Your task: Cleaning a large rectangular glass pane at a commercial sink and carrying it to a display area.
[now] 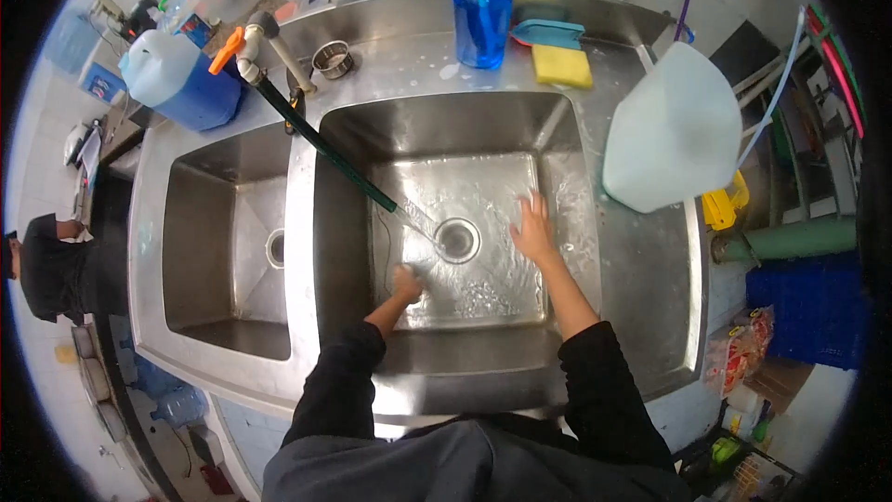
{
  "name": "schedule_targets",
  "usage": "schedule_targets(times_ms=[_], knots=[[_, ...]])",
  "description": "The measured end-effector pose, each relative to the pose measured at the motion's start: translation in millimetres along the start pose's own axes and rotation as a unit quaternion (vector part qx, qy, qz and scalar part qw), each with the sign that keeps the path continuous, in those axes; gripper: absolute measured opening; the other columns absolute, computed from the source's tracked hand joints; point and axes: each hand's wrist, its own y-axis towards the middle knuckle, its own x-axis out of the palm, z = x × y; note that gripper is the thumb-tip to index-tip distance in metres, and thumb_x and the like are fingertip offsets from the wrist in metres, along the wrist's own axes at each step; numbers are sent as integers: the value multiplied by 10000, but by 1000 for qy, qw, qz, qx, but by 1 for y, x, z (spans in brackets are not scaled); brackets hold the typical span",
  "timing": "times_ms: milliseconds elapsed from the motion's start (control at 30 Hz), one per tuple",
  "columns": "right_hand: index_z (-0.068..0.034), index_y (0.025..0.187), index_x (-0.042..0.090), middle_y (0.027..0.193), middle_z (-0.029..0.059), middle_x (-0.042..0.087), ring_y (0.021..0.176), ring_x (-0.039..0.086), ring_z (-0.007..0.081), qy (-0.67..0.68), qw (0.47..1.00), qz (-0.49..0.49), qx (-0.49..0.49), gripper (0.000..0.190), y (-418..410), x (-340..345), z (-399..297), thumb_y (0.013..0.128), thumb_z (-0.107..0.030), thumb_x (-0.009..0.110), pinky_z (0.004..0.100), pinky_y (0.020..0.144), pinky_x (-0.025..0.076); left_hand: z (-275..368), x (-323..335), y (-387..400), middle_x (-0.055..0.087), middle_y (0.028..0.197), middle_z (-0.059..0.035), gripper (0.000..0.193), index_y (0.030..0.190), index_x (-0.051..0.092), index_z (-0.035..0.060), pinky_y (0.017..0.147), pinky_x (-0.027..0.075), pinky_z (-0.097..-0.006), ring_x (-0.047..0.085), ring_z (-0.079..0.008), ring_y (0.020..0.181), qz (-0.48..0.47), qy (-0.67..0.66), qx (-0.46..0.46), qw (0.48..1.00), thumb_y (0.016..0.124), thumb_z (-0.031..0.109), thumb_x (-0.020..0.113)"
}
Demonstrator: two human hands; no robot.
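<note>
My left hand (pixel 408 284) is low over the left side of a stainless-steel sink basin (pixel 481 352), its fingers curled and blurred. Whether it holds anything cannot be made out. On the basin's right side my right hand (pixel 535 229) is spread, fingers apart and nothing in them. Between the hands lies the round drain (pixel 457 240). A dark green hose (pixel 327 146) runs down from a tap with an orange handle (pixel 227 50), and a stream of water (pixel 419 226) pours from its end towards the drain. Water ripples over the basin floor.
A second basin (pixel 259 279) lies to the left. Behind stand a blue soap pump bottle (pixel 482 17), a yellow sponge (pixel 562 66), a metal strainer (pixel 333 60) and a jug of blue liquid (pixel 185 84). A whitish plastic container (pixel 674 129) stands right. Another person (pixel 59 268) is far left.
</note>
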Motion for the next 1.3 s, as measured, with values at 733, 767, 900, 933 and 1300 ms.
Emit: schedule_targets(times_ms=[733,767,900,933,1300], knots=[[4,1093,279,1088,214,302,1001,308,318,-213,894,-348,184,600,6,101,29,641,-326,498,350,835,253,-8,-58,95,190,1164,-203,500,1127,244,37,892,97,-415,135,-382,1073,305,278,329,849,717,276,402],[-24,1060,358,1025,208,392,941,384,314,-172,868,-416,210,500,32,87,11,671,-321,460,347,804,294,-26,-47,74,188,1164,-203,511,1130,246,53,886,97,-436,134,-397,1066,293,237,340,862,699,263,422],[-26,1037,382,1041,163,398,967,376,281,197,953,-43,-227,322,125,16,-129,735,-136,399,321,820,288,-79,-16,19,166,1184,-177,555,1140,243,105,883,98,-453,116,-385,1079,169,213,282,920,663,271,473],[-32,1053,368,1070,149,376,993,355,267,201,932,30,-302,337,146,-9,-167,732,-123,409,314,836,273,-88,-13,13,122,1194,-179,601,1152,201,100,880,99,-457,73,-383,1088,118,228,295,920,660,286,492],[-8,895,440,963,151,436,911,425,229,-102,680,197,-699,248,222,-120,-354,657,-78,452,289,702,385,-119,15,33,61,1233,-63,715,1169,148,259,872,34,-472,-24,-311,1122,69,327,285,898,587,426,529]])
